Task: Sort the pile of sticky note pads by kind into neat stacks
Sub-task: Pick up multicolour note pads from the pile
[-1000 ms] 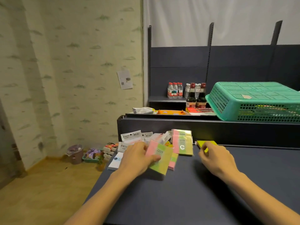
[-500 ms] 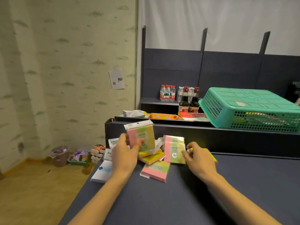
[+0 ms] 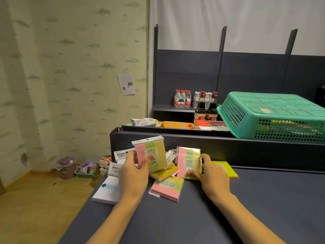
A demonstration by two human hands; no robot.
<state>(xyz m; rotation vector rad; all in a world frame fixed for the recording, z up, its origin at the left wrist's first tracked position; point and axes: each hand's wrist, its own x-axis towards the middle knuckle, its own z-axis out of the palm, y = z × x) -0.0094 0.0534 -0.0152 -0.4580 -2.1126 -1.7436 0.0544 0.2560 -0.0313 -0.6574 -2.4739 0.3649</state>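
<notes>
My left hand [image 3: 134, 175] holds a wrapped pink, green and yellow striped pad [image 3: 152, 152] upright above the pile, thumb on its front. My right hand [image 3: 212, 175] rests its fingers on the right side of a small stack of the same striped pads [image 3: 189, 160] on the dark table. Another striped pad [image 3: 167, 188] lies flat between my hands, with an orange-edged pad [image 3: 164, 173] behind it. A plain yellow pad [image 3: 227, 170] lies past my right hand. White packaged pads [image 3: 109, 189] sit at the table's left edge.
A raised dark ledge [image 3: 246, 150] runs behind the pile. An upturned green basket [image 3: 274, 115] rests on it at the right, with bottles [image 3: 205, 108] and snack packs [image 3: 177, 124] behind. The table's left edge drops to a wooden floor with a small bin [image 3: 66, 167].
My left hand has lifted the striped pad off the pile and holds it upright. My right hand has left the yellow pad and moved left onto the striped stack.
</notes>
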